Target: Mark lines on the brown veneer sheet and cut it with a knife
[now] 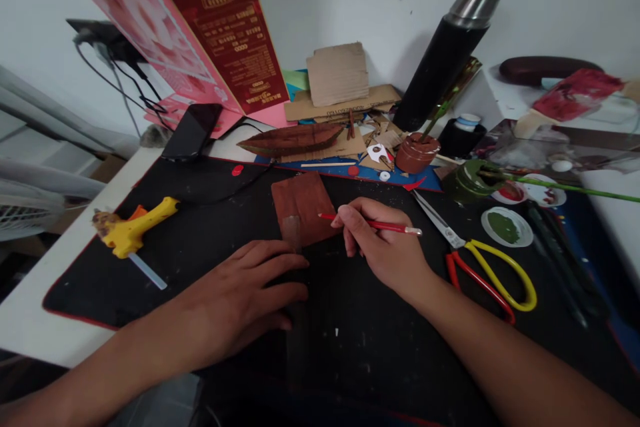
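Observation:
In my right hand (377, 233) is a red pencil (387, 225), pinched between thumb and fingers. The pencil's tip points left, over a square brown-painted piece (305, 193) that looks like cardboard. My left hand (260, 280) lies with fingers spread on a clear strip (291, 230), which looks like a transparent ruler. One end of the strip overlaps the lower left of the brown piece; the rest runs toward me over the dark mat and is hard to make out. Right of my right hand lie scissors (455, 237) with a red and a yellow handle.
A yellow glue gun (135, 227) lies at left on the black mat (210, 213). Behind are a phone (193, 132), a brown boat-shaped piece (293, 140), cardboard scraps (337, 73) and a black thermos (443, 60). Paint jars (417, 152) and a green paint dish (507, 227) stand right.

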The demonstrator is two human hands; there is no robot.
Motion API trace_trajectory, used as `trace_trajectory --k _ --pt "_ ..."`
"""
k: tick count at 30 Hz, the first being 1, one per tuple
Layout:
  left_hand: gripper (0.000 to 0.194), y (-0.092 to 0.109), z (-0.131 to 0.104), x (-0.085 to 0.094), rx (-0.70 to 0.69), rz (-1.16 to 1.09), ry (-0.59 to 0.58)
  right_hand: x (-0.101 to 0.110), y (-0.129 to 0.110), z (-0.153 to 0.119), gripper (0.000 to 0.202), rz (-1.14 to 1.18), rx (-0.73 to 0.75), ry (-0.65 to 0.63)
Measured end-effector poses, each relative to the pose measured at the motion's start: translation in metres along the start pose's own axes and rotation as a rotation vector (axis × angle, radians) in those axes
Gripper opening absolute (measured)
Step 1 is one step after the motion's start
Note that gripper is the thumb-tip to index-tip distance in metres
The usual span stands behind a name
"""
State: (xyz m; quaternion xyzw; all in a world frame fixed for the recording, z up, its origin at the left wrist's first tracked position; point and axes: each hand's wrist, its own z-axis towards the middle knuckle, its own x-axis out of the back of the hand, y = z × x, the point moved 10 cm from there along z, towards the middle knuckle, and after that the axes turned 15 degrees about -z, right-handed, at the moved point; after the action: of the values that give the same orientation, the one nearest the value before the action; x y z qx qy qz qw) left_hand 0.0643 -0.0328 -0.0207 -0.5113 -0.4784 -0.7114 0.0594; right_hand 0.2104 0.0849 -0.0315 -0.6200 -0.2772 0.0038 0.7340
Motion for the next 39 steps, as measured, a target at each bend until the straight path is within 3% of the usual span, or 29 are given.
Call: trace_trajectory --k 10,14,20,25,31,36,39 --pt "0.023 -0.015 -0.004 0.014 0.037 0.036 0.010 0.000 -0.004 0.000 0.037 -0.006 0.027 -0.006" --pt "0.020 -0.009 -0.001 0.020 0.019 0.055 0.044 -0.001 -0.003 0.000 0.036 0.020 0.020 -0.007" --pt "0.017 0.011 0.035 0.026 0.003 0.119 0.203 0.003 -0.003 0.001 0.036 0.017 0.023 0.019" --pt "0.016 -0.004 0.064 0.010 0.094 0.154 0.164 0.007 -0.001 0.001 0.036 0.063 0.012 0.052" --pt "0.007 -0.013 0.079 0.002 0.097 0.085 0.138 0.007 0.000 0.002 0.037 0.064 0.022 0.050" --pt "0.012 -0.001 0.075 0.000 0.091 0.091 0.164 0.009 -0.003 0.002 0.037 0.011 0.037 0.061" --pt "0.017 0.002 0.056 0.014 0.103 0.086 0.217 0.008 -0.002 0.001 0.039 0.006 0.024 0.058"
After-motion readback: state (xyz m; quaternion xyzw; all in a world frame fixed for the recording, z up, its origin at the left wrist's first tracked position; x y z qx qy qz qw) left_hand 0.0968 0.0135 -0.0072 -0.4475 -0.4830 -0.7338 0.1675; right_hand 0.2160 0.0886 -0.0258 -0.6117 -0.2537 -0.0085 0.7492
